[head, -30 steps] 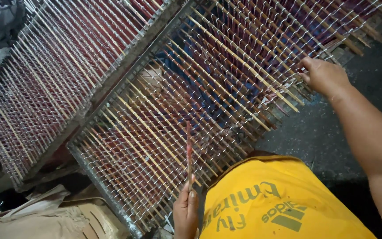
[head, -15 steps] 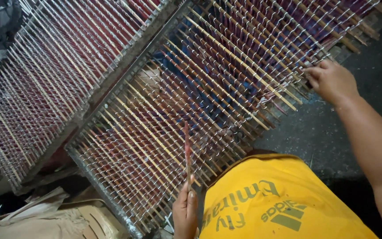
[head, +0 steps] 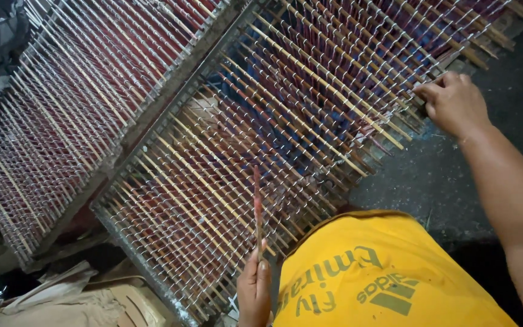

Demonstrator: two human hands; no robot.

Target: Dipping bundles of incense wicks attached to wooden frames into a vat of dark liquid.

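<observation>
My left hand (head: 254, 290) is at the bottom middle, gripping a thin red-coated stick (head: 257, 209) that points up over a wire-mesh rack (head: 171, 290). The rack holds several rows of bamboo sticks with dark red coating (head: 310, 115). My right hand (head: 455, 103) reaches out to the rack's right edge, its fingers pinched on the end of a stick there. My yellow shirt (head: 382, 278) fills the lower middle.
A second wire rack (head: 62, 109) full of red-coated sticks lies to the left, its frame beside the first. Crumpled cloth or sacks (head: 62, 297) lie at the bottom left. Dark floor (head: 443, 181) shows to the right of the rack.
My right hand has shifted slightly right and down along the rack's edge. My left hand keeps the red stick in about the same place.
</observation>
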